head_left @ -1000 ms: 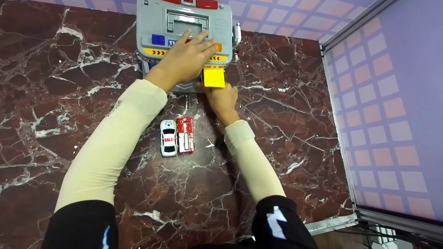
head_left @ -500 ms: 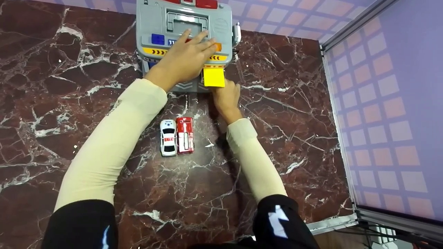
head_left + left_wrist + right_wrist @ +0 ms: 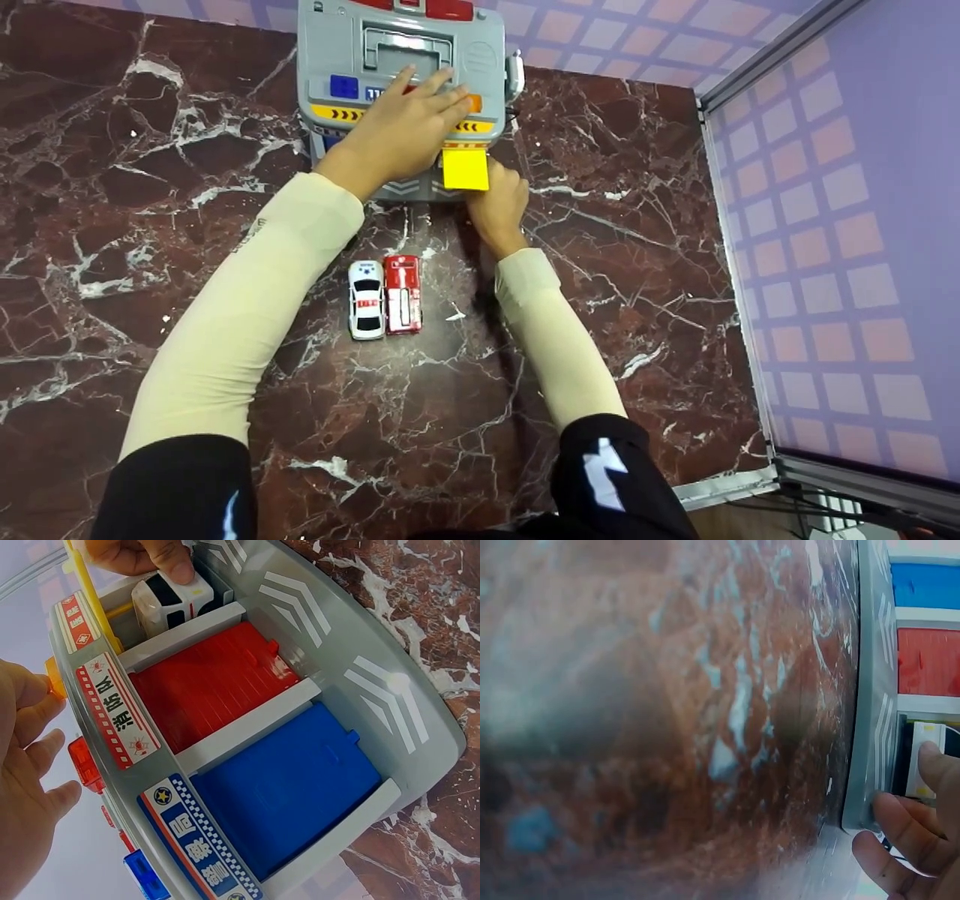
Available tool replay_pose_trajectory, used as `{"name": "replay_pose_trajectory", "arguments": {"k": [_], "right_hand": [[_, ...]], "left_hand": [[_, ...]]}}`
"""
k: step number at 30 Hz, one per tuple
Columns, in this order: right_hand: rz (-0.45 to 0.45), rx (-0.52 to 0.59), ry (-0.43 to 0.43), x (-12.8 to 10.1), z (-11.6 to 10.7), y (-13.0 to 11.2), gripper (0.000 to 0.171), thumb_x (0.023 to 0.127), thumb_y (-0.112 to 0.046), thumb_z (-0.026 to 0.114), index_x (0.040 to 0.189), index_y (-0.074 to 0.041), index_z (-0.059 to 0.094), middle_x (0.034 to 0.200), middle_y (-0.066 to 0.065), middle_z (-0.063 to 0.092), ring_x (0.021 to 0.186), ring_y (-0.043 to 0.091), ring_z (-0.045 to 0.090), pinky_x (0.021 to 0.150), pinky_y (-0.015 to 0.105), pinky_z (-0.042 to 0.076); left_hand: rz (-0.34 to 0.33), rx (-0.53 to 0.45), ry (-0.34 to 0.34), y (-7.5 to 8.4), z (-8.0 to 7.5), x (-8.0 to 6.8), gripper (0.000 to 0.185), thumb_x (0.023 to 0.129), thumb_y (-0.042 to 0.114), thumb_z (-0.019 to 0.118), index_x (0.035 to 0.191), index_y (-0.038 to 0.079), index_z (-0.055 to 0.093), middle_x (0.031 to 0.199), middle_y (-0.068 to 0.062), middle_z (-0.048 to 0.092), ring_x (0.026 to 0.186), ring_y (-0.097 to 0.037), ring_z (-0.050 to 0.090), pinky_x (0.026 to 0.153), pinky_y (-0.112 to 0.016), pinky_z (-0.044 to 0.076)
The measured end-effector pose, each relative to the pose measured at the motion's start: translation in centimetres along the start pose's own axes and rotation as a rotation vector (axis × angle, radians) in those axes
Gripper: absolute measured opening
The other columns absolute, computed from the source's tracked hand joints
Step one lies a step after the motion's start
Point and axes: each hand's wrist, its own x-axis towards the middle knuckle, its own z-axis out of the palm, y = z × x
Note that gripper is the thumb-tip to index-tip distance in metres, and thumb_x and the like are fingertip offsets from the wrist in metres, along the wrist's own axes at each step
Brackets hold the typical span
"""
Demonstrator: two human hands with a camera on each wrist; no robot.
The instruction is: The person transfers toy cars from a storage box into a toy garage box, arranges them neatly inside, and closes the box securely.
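Under a yellow flap [image 3: 466, 169], our right hand [image 3: 501, 199] grips a white toy car [image 3: 171, 601] in the grey toy station [image 3: 326, 45]; our left hand [image 3: 411, 126] lies atop it, fingers spread.

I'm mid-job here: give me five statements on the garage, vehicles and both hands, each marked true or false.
1. The left hand touches the orange button. True.
2. The right hand touches the red car. False: its thumb is on the small white vehicle in a garage bay.
3. The yellow door is lowered. False: the yellow door is raised.
4. The red door and blue door are both down. True.
5. The white car stands beside the red car on the table. True.
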Motion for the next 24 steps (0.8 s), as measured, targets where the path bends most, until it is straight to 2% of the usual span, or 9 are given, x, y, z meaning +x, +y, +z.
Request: {"name": "replay_pose_trajectory", "arguments": {"k": [7, 11, 14, 17, 19, 21, 24], "right_hand": [[0.075, -0.033, -0.064, 0.6, -0.7, -0.1, 0.025, 0.082, -0.029, 0.053, 0.073, -0.010, 0.065, 0.082, 0.012, 0.071, 0.073, 0.033, 0.067, 0.060, 0.048, 0.052], [0.086, -0.050, -0.105, 0.7, -1.4, -0.1, 0.021, 0.081, -0.026, 0.053, 0.077, -0.010, 0.067, 0.084, 0.012, 0.071, 0.076, 0.032, 0.068, 0.061, 0.047, 0.053], [0.149, -0.046, -0.126, 0.8, -2.4, -0.2, 0.019, 0.083, -0.023, 0.052, 0.084, -0.014, 0.069, 0.086, 0.011, 0.071, 0.077, 0.030, 0.068, 0.060, 0.047, 0.053], [0.259, -0.007, -0.098, 1.0, -4.0, -0.3, 0.022, 0.087, -0.021, 0.048, 0.093, -0.020, 0.070, 0.091, 0.009, 0.072, 0.081, 0.030, 0.068, 0.062, 0.045, 0.054], [0.287, 0.058, -0.025, 1.1, -5.0, -0.2, 0.024, 0.091, -0.022, 0.046, 0.100, -0.022, 0.068, 0.094, 0.006, 0.072, 0.084, 0.028, 0.068, 0.065, 0.043, 0.054], [0.229, 0.167, 0.074, 1.1, -5.8, -0.1, 0.023, 0.091, -0.022, 0.049, 0.106, -0.019, 0.066, 0.097, 0.004, 0.070, 0.086, 0.023, 0.066, 0.069, 0.037, 0.054], [0.023, 0.308, 0.165, 1.1, -6.4, 0.3, 0.033, 0.089, -0.027, 0.058, 0.118, -0.012, 0.060, 0.110, 0.005, 0.064, 0.097, 0.018, 0.060, 0.084, 0.026, 0.049]], "left_hand": [[0.006, 0.002, 0.024, 0.2, -0.2, 0.0, 0.047, 0.100, 0.020, 0.027, 0.147, 0.013, 0.025, 0.153, -0.004, 0.020, 0.143, -0.025, 0.007, 0.114, -0.054, 0.001], [0.002, 0.005, 0.024, 0.2, -0.2, -0.1, 0.047, 0.100, 0.021, 0.027, 0.147, 0.014, 0.025, 0.153, -0.003, 0.020, 0.144, -0.025, 0.006, 0.114, -0.053, 0.000], [-0.002, 0.013, 0.028, 0.2, -0.2, -0.2, 0.047, 0.100, 0.021, 0.029, 0.147, 0.013, 0.025, 0.153, -0.005, 0.020, 0.144, -0.025, 0.007, 0.115, -0.053, 0.000], [-0.006, 0.027, 0.022, 0.3, 0.0, -0.2, 0.049, 0.100, 0.020, 0.030, 0.148, 0.011, 0.022, 0.154, -0.006, 0.018, 0.143, -0.027, 0.006, 0.115, -0.053, 0.001], [-0.008, 0.037, 0.016, 0.3, 0.3, -0.3, 0.051, 0.099, 0.019, 0.032, 0.148, 0.010, 0.020, 0.155, -0.006, 0.015, 0.144, -0.028, 0.005, 0.114, -0.054, 0.001], [-0.008, 0.048, 0.013, 0.2, 0.5, -0.3, 0.054, 0.099, 0.019, 0.034, 0.149, 0.011, 0.017, 0.155, -0.006, 0.013, 0.143, -0.028, 0.002, 0.114, -0.055, 0.001], [-0.003, 0.055, 0.026, 0.1, 0.6, -0.5, 0.056, 0.098, 0.020, 0.037, 0.149, 0.011, 0.016, 0.156, -0.007, 0.011, 0.143, -0.029, 0.001, 0.113, -0.056, 0.000]]}}
